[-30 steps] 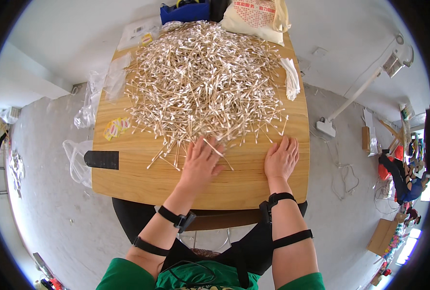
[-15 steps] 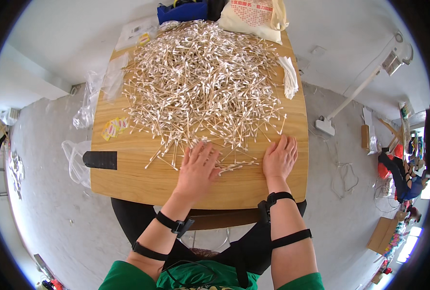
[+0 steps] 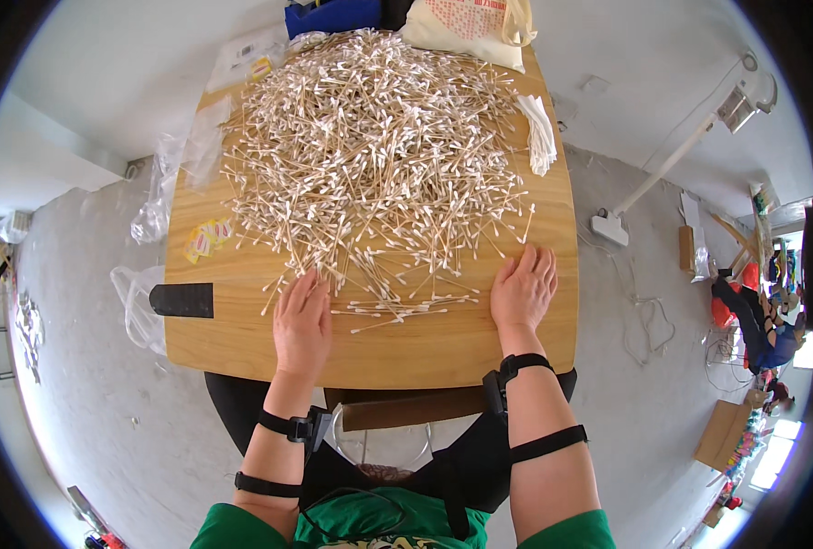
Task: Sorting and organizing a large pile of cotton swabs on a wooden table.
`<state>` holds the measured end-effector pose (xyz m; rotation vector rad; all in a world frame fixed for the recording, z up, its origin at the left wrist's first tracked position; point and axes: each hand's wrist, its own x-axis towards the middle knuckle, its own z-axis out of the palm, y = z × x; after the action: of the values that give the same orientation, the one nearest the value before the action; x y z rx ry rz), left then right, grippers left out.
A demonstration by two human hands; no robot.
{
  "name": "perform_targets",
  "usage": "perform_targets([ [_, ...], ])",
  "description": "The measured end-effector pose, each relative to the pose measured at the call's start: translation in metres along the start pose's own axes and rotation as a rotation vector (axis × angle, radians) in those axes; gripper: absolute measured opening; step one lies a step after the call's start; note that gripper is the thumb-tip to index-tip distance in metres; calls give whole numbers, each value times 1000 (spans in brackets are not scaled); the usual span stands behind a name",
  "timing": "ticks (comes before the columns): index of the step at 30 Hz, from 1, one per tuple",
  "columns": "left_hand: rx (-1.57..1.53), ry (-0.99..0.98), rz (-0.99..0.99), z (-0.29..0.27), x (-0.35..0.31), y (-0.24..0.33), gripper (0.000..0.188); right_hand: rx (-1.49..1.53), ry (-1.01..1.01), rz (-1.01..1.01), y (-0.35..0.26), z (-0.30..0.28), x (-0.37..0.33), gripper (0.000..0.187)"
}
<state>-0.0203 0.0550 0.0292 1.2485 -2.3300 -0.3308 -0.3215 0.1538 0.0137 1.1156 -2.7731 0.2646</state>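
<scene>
Since the frame half a second ago, my left hand (image 3: pixel 302 325) has slid leftward over the wood, away from the middle, and the loose row of cotton swabs (image 3: pixel 405 306) it partly covered now shows whole; my right hand keeps its place on the table (image 3: pixel 406 359). Across most of that table, beyond my fingers, spreads the big heap of swabs (image 3: pixel 379 146), its ragged near edge reaching down toward me, with a cream bag (image 3: pixel 466 26) behind it and a folded white cloth (image 3: pixel 538 135) off to its right. Both my hands lie on the near part of the wood, palms down, and my right hand (image 3: pixel 523 288) is slack and empty, its fingers stretched forward. My left is unclenched too, fingers nearly straight, their tips at the heap's near edge; whether a stray swab sits under them I cannot tell. Between my two hands, on my side of the heap, lies the little row, its long axis running left to right, so its ends face my hands. Its left end is touching or just beside my left thumb, while a slim strip of bare wood parts its right end from my right hand, so the left is nearer. Within it the sticks lie roughly alongside one another, the nearest few slanting slightly, their right tips farther from me.
</scene>
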Motion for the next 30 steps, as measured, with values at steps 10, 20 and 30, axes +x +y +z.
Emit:
perform_targets([
  [10,150,149,-120,-10,-3,-16,17,-13,-9,3,3,1,1,40],
  [20,-321,-88,252,52,29,114,5,17,16,-1,2,1,0,40],
  [30,-434,-20,172,56,49,110,6,59,19,14,3,-1,0,39],
])
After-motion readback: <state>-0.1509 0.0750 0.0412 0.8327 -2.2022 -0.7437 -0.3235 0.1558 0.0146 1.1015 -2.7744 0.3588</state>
